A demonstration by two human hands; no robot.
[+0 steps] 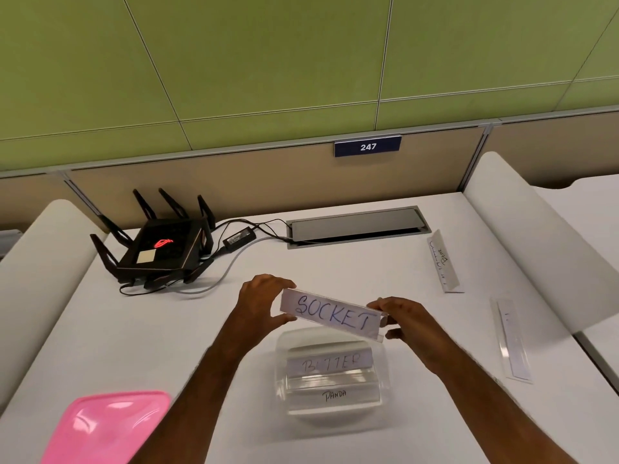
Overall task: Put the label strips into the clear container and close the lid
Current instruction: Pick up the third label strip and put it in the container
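Note:
A label strip reading SOCKET is held by its two ends just above the clear container. My left hand pinches its left end and my right hand its right end. Inside the open container lie two strips, one reading BUTTER and one reading PANDA. The pink lid rests on the table at the lower left, apart from the container. Two more label strips lie at the right: one with writing further back and one face down nearer.
A black router with antennas and cables sits at the back left. A grey cable hatch is set into the white table behind the hands. White side dividers flank the table. A panel with the number 247 stands behind.

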